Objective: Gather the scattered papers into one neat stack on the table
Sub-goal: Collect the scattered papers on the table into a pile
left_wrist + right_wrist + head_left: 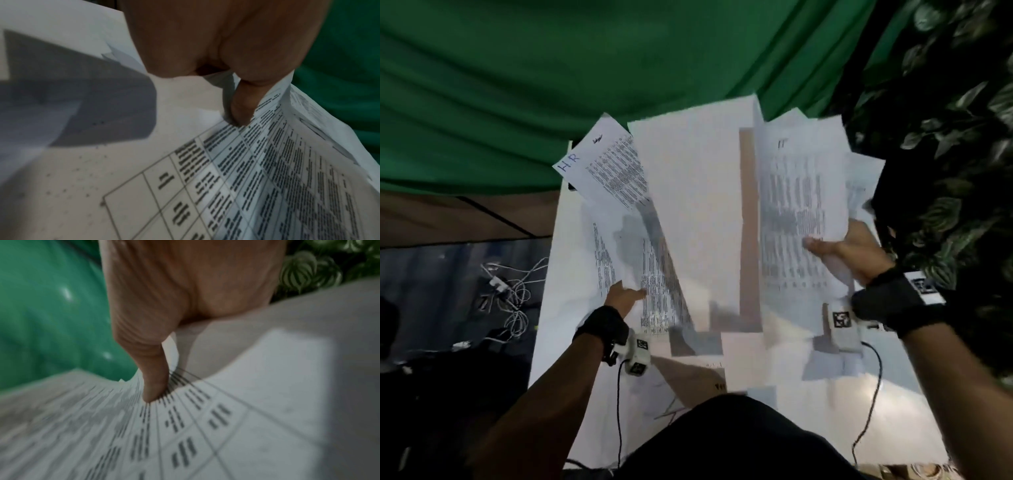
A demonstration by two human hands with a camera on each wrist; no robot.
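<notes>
Now both hands [624,294] pinch printed papers [801,192] above the table [558,260].

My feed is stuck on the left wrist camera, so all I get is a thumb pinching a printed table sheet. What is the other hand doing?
Observer: The right hand holds up a second printed sheet, with its thumb pressed on the sheet's face.
Operator: Is any neat stack formed yet?
Observer: No. The loose papers lie spread and overlapping, and the left hand grips its table sheet among them.
Operator: Any sheet I could tell apart from the rest?
Observer: Yes, a sheet marked HR sticks out at the far left corner.
</notes>
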